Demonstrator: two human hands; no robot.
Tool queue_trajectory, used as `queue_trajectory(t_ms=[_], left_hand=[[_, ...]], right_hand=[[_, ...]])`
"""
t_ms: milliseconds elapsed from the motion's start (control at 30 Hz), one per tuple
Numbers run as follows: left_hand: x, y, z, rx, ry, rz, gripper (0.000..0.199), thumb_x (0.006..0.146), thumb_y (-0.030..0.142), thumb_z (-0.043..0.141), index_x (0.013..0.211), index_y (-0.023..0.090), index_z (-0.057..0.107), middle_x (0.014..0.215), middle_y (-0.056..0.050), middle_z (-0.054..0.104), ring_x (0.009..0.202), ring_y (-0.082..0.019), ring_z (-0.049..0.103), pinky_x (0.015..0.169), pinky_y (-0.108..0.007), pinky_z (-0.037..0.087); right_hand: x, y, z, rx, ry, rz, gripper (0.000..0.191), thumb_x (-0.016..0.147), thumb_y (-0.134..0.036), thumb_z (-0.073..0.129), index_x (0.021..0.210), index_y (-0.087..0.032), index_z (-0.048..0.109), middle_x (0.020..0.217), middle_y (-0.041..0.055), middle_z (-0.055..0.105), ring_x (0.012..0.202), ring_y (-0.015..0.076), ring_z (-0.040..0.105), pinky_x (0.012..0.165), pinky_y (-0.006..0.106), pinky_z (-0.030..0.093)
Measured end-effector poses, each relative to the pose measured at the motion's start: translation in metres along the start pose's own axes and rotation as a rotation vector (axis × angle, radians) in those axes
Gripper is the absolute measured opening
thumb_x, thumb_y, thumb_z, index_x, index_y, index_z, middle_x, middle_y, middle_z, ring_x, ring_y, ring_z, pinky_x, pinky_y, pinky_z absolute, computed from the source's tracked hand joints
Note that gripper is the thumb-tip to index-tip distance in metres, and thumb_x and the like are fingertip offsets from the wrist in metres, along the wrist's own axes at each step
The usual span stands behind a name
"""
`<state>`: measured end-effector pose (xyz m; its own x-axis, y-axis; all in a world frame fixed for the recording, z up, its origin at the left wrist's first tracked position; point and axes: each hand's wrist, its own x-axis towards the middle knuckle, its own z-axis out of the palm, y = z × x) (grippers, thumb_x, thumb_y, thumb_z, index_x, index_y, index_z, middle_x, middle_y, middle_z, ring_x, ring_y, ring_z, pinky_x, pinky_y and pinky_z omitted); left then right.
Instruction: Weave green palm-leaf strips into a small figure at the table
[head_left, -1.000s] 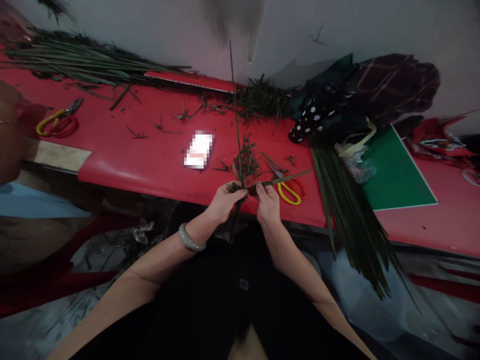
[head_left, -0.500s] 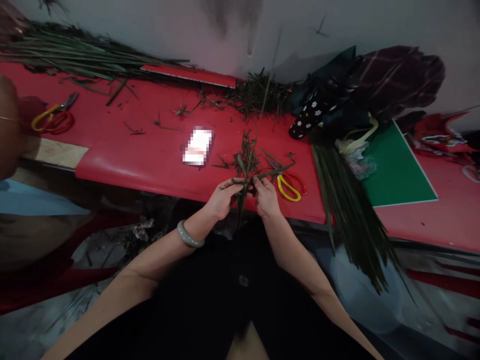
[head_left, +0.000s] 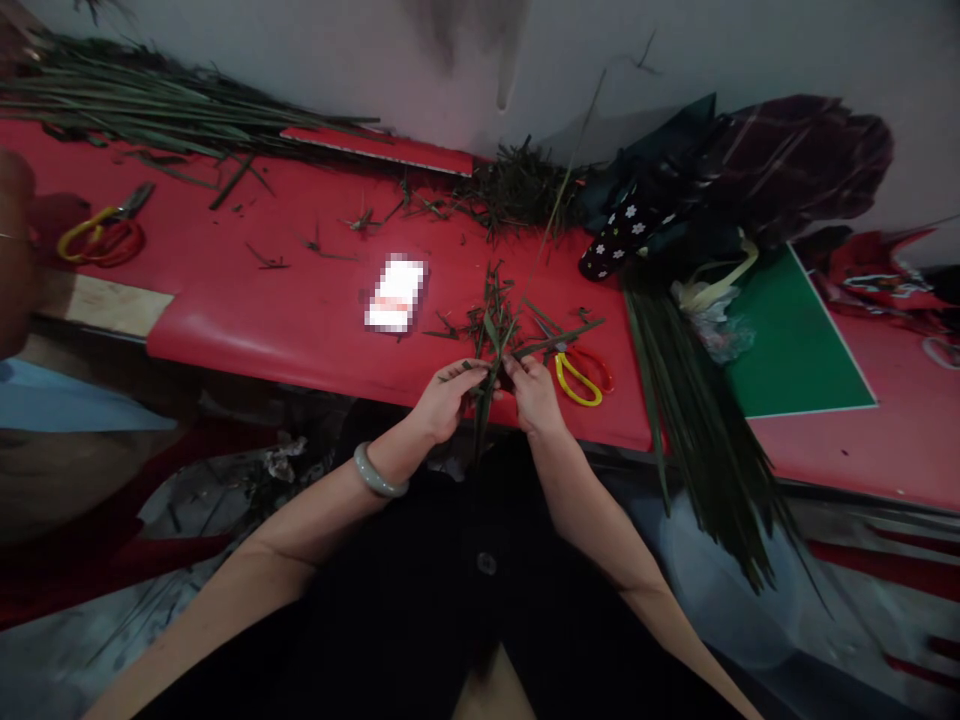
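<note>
Several green leaf strips (head_left: 484, 408) cross between my two hands at the front edge of the red table (head_left: 315, 340). My left hand (head_left: 448, 398), with a pale bangle on its wrist, pinches them from the left. From the right, my right hand (head_left: 534, 392) grips the same strips close to the crossing, fingertips nearly touching the left ones. One long thin strip rises from the crossing toward the wall. Cut leaf scraps (head_left: 491, 305) lie just behind my hands. Scissors with yellow and red handles (head_left: 577, 378) rest beside my right hand.
A lit phone (head_left: 397, 293) lies left of the scraps. Long leaves (head_left: 694, 400) overhang the table edge at right, beside a green board (head_left: 810, 350) and a flowered black item (head_left: 619, 235). Another person's arm (head_left: 15, 255) and second scissors (head_left: 105, 235) are at left.
The long thin strip has swung to the right and its upper end leans farther over. The leaf strip by my right hand now points slightly more upward. Both hands keep nearly the same place.
</note>
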<state>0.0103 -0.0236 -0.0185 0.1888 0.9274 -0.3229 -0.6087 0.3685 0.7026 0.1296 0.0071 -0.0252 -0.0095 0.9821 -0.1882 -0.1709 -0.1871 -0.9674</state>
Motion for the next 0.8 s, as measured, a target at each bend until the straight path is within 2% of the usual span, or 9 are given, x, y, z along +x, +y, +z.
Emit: queue_trajectory(t_ms=[100,200,333,433,500,633,700,800], left_hand=[[-0.001,0.000,0.002,0.032,-0.016,0.005,0.021,0.067,0.024,0.064,0.086,0.015,0.061,0.067,0.000,0.064,0.058,-0.011,0.062,0.062,-0.025,0.049],[0.001,0.001,0.001,0.051,0.008,0.034,0.020,0.067,0.026,0.065,0.083,0.014,0.061,0.067,-0.001,0.064,0.056,-0.010,0.060,0.059,-0.024,0.048],[0.005,0.003,0.000,0.066,0.060,0.116,0.020,0.067,0.028,0.065,0.081,0.015,0.059,0.065,0.001,0.062,0.053,-0.008,0.058,0.055,-0.022,0.045],[0.004,0.001,0.002,0.139,0.035,0.161,0.021,0.066,0.028,0.066,0.082,0.015,0.061,0.066,0.001,0.060,0.055,-0.007,0.057,0.057,-0.022,0.044],[0.003,0.000,0.005,0.231,0.015,0.202,0.019,0.067,0.028,0.065,0.081,0.015,0.062,0.064,0.001,0.059,0.055,-0.007,0.054,0.058,-0.021,0.043],[0.001,-0.002,0.006,0.390,0.050,0.278,0.016,0.070,0.029,0.062,0.078,0.015,0.063,0.061,0.002,0.056,0.052,-0.006,0.049,0.053,-0.020,0.039],[0.002,-0.002,0.004,0.426,0.074,0.288,0.016,0.070,0.028,0.061,0.078,0.015,0.064,0.061,0.001,0.056,0.051,-0.006,0.048,0.051,-0.020,0.037],[0.005,-0.002,-0.001,0.450,0.099,0.298,0.010,0.067,0.023,0.061,0.071,0.014,0.063,0.054,0.002,0.054,0.048,-0.006,0.045,0.048,-0.020,0.035]], right_hand=[[0.003,-0.003,-0.003,-0.088,-0.029,-0.011,0.029,0.065,-0.044,0.061,0.062,-0.018,0.050,0.049,-0.0059,0.051,0.046,0.0076,0.046,0.048,0.022,0.038],[0.002,-0.010,-0.011,-0.296,-0.047,-0.071,0.032,0.070,-0.047,0.057,0.060,-0.017,0.053,0.049,-0.0041,0.053,0.046,0.0084,0.047,0.049,0.022,0.038],[-0.009,-0.033,-0.015,-0.519,0.007,-0.324,0.032,0.076,-0.046,0.051,0.061,-0.018,0.058,0.052,-0.0020,0.055,0.051,0.0107,0.050,0.052,0.024,0.039],[-0.014,-0.055,-0.006,-0.695,-0.032,-0.503,0.022,0.077,-0.040,0.054,0.083,-0.023,0.065,0.068,-0.0005,0.062,0.063,0.0129,0.055,0.062,0.026,0.040],[-0.011,-0.065,0.000,-0.860,-0.018,-0.526,0.023,0.073,-0.039,0.058,0.090,-0.025,0.064,0.064,-0.0010,0.060,0.062,0.0144,0.054,0.062,0.027,0.037],[-0.003,-0.066,0.007,-1.084,-0.009,-0.517,0.011,0.070,-0.036,0.061,0.073,-0.025,0.064,0.050,-0.0022,0.052,0.055,0.0143,0.049,0.056,0.026,0.031],[-0.004,-0.061,0.009,-1.125,-0.047,-0.518,0.010,0.073,-0.033,0.057,0.070,-0.025,0.062,0.052,-0.0023,0.052,0.054,0.0136,0.048,0.054,0.025,0.029],[-0.010,-0.055,0.014,-1.094,-0.104,-0.562,0.011,0.076,-0.032,0.053,0.075,-0.025,0.061,0.063,-0.0010,0.057,0.060,0.0132,0.050,0.055,0.024,0.031]])
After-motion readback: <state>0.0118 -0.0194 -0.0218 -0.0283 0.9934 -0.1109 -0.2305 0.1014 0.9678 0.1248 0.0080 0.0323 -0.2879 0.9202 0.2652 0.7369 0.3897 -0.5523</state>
